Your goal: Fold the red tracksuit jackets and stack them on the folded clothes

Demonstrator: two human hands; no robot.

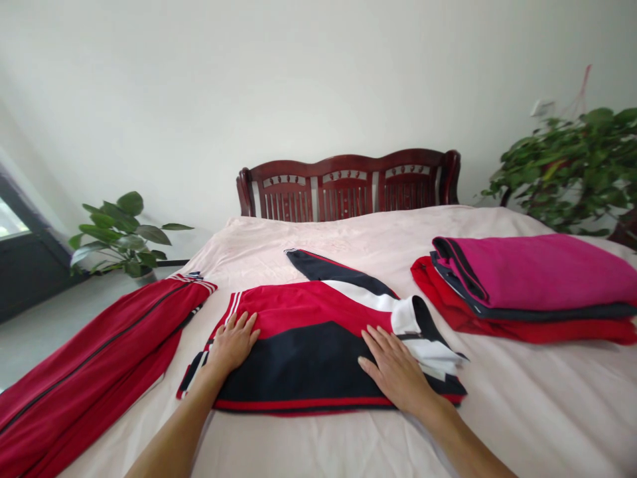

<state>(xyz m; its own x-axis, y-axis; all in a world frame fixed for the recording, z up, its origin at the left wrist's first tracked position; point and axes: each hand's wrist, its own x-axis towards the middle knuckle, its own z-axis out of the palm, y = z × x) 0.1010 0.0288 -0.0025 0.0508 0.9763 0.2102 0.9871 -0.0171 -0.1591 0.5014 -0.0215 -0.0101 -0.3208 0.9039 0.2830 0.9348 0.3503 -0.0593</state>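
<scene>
Two hands [233,344] [395,366] touch one jacket [303,352]; two plants [122,232] [572,169] beyond.

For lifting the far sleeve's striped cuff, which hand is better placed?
Probably the left hand: on the jacket, it rests nearer that cuff, while the right hand lies near the collar.

- Jacket [303,362]: red, navy and white, lying nearly flat, partly folded, in front of the headboard [346,189].
- Navy sleeve [331,268]: red-trimmed, extended on the headboard side, its striped cuff nearest the headboard.
- White collar [404,316]: dark-lined, raised, gaping.
- Red-trimmed edge [303,403]: farthest from the headboard.
</scene>
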